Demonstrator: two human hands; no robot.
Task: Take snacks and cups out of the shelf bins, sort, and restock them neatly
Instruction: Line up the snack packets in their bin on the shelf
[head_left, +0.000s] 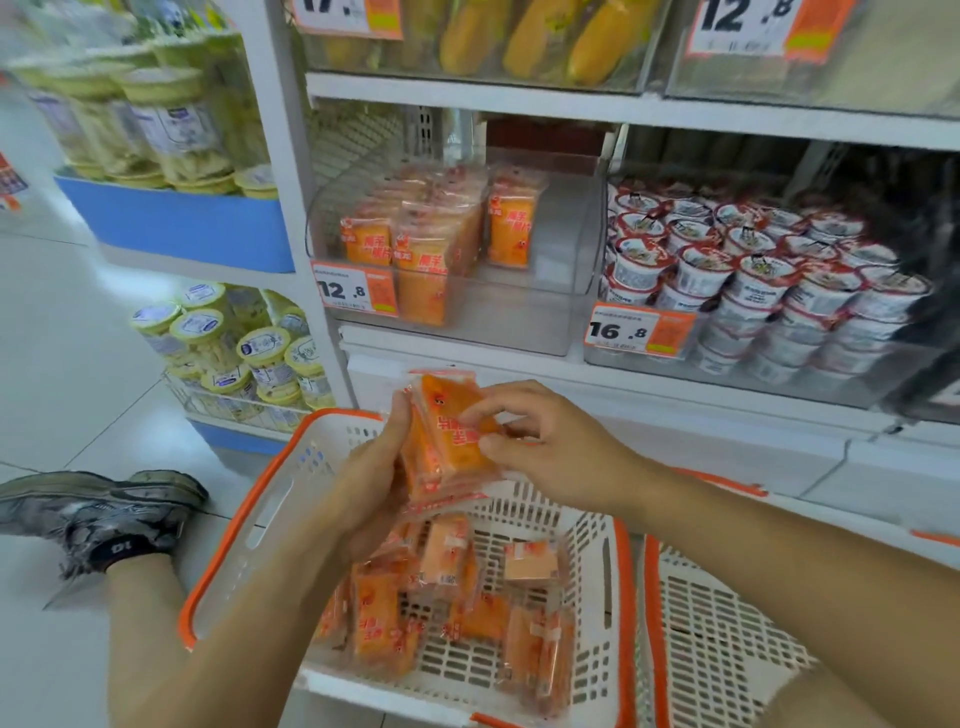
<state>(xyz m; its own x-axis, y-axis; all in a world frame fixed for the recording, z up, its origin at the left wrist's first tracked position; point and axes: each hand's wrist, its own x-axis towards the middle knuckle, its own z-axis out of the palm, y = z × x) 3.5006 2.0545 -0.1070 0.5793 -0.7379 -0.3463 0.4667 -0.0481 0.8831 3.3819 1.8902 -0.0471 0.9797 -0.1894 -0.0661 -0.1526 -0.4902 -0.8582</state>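
My left hand (371, 480) grips a small stack of orange snack packs (447, 441) above a white basket with an orange rim (249, 499). My right hand (540, 441) pinches the top pack of that stack from the right. Several more orange packs (441, 603) lie loose in the basket below. On the shelf behind, a clear bin (566, 291) holds rows of the same orange packs (415, 234) on its left side; its right side is bare. The clear bin to the right is full of stacked white cups with red lids (753, 280).
A second white basket (722, 639) stands to the right of the first. Price tags hang on the bin fronts. Jars with yellow lids (239, 353) fill the blue-edged shelves at left. A shoe (104, 514) and leg lie on the tiled floor at left.
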